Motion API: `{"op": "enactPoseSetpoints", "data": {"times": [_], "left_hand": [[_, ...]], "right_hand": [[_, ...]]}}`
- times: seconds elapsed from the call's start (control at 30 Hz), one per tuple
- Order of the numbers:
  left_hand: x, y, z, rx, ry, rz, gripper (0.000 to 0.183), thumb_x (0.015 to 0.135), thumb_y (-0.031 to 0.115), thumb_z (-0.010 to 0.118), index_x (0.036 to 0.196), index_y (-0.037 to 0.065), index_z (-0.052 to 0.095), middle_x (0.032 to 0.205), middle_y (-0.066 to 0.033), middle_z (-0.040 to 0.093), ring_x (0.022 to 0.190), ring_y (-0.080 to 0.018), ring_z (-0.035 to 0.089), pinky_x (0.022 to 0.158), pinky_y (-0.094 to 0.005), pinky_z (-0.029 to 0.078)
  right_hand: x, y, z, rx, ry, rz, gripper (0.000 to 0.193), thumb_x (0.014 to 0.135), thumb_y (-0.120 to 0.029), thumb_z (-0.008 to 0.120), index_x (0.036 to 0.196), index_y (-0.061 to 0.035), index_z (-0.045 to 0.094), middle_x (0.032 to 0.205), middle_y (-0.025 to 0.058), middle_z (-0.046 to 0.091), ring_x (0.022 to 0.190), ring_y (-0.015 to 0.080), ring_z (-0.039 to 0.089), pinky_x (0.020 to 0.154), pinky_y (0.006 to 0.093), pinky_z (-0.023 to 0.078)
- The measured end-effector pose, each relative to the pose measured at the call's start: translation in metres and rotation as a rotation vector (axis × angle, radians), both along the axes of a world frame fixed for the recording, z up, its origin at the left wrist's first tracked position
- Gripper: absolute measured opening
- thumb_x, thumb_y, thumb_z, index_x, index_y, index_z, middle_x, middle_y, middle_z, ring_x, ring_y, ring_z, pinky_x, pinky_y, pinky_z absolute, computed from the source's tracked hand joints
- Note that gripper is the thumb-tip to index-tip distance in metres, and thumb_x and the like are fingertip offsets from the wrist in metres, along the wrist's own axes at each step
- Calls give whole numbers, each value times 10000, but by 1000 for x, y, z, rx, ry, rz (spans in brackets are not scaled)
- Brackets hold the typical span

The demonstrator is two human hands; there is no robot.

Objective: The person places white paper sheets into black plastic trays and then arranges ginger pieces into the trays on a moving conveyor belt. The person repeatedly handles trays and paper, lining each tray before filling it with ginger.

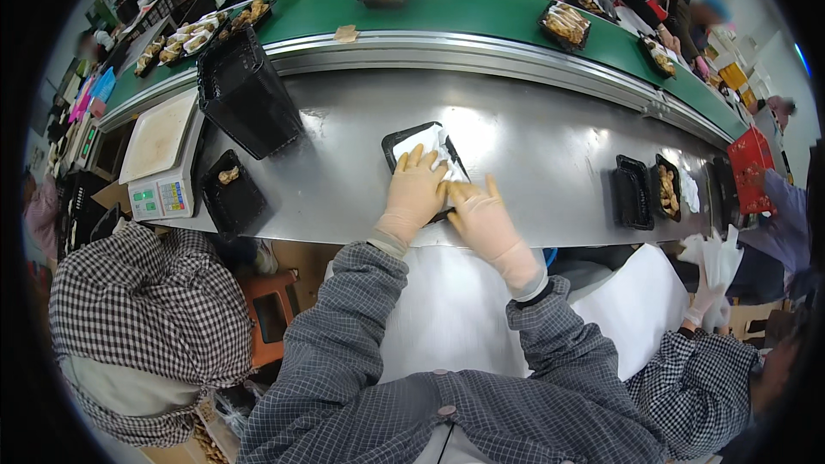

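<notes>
A shallow black tray (397, 138) sits tilted on the metal table in front of me, with white paper (437, 138) lying in it. My left hand (412, 198), in a pale yellowish glove, lies over the tray with its fingers spread flat on the paper. At the tray's near right side is my right hand (490, 225), gloved alike, its fingers apart and touching the paper and rim. Both hands hide much of the tray, and I cannot see whether anything lies beneath the paper.
Stacked black trays (245, 94) stand left, by a scale (163, 142) and a tray (230, 202) holding one knobbly brown piece. A green conveyor (481, 13) carries filled trays (565, 24). Two trays (634, 192) lie right. Co-workers sit on both sides; one's gloved hand (709, 292) holds white sheets.
</notes>
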State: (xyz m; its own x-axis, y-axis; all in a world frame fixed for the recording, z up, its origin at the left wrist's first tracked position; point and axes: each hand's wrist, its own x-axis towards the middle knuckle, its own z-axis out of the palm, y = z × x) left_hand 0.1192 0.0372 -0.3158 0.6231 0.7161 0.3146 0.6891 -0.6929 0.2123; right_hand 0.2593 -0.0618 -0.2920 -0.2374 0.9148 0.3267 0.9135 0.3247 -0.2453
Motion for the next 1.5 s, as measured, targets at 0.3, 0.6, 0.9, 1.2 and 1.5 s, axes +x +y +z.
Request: {"op": "enactPoseSetpoints", "data": {"times": [0.3, 0.6, 0.9, 1.2, 1.5], "left_hand": [[-57, -38, -7, 2, -9, 6, 393, 879, 369, 628, 1186, 130, 677, 1378, -100, 542, 1370, -329, 390, 1135, -541, 276], [-60, -42, 1, -58, 53, 65, 422, 854, 360, 634, 1216, 145, 656, 1367, -114, 542, 1352, -334, 419, 1114, -564, 282], [-64, -42, -9, -90, -29, 91, 328, 808, 269, 647, 1070, 78, 697, 1336, -134, 555, 1369, -340, 402, 1131, -559, 284], [-60, -42, -8, -70, -59, 26, 385, 803, 240, 668, 1151, 73, 667, 1334, -134, 559, 1348, -359, 422, 1125, -569, 284], [-69, -47, -5, -90, -23, 16, 316, 804, 236, 671, 1079, 83, 696, 1311, -132, 577, 1336, -365, 433, 1122, -544, 299]], "right_hand": [[-36, -1, 8, -200, -162, 473, 291, 872, -286, 610, 930, -5, 658, 864, 165, 673, 945, 333, 642, 1093, 461, 363], [-18, 10, 8, -3, -176, 598, 248, 853, -274, 647, 969, -58, 682, 942, 79, 671, 942, 235, 645, 1078, 454, 383], [-33, 22, 5, -202, -315, 515, 265, 880, -321, 630, 937, -74, 709, 934, 71, 654, 933, 230, 643, 1096, 485, 370], [-35, 49, -13, -37, -372, 208, 381, 829, -279, 651, 1122, -35, 660, 1237, 121, 615, 1276, 268, 506, 1149, 498, 298], [-33, 70, -9, -235, -422, 303, 391, 834, -245, 620, 1172, -48, 629, 1274, 149, 605, 1312, 277, 480, 1142, 525, 290]]}}
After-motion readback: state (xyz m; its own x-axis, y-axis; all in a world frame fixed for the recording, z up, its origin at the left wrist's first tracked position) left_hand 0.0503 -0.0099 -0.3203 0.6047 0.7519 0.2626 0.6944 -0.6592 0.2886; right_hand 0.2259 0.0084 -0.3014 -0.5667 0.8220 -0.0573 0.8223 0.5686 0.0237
